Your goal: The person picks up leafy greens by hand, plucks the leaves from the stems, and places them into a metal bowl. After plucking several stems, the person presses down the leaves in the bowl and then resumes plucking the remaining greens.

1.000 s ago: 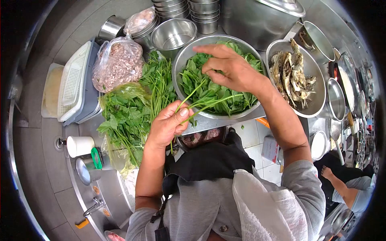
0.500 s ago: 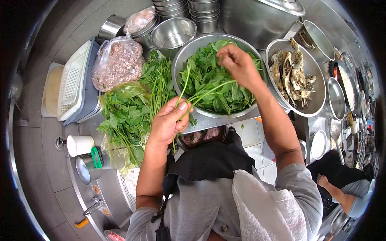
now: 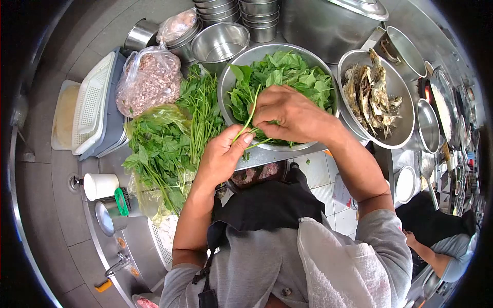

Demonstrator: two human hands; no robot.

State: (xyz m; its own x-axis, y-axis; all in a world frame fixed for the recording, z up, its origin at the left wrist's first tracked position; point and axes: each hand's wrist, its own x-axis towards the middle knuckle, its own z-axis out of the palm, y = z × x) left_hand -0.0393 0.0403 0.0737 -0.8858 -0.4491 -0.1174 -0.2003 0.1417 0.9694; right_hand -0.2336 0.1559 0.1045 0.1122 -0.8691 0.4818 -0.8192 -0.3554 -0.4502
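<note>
Left hand (image 3: 222,156) pinches stems (image 3: 251,119) by bowl (image 3: 224,88), likely steadying them for right hand (image 3: 294,114); its fingers curl, can't tell on what.

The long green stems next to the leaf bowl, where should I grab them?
Probably around their bare middle, from above. The stems lie side by side, leafy tops at the far end, so a hand could close across them. The bowl crowds their right side.
</note>
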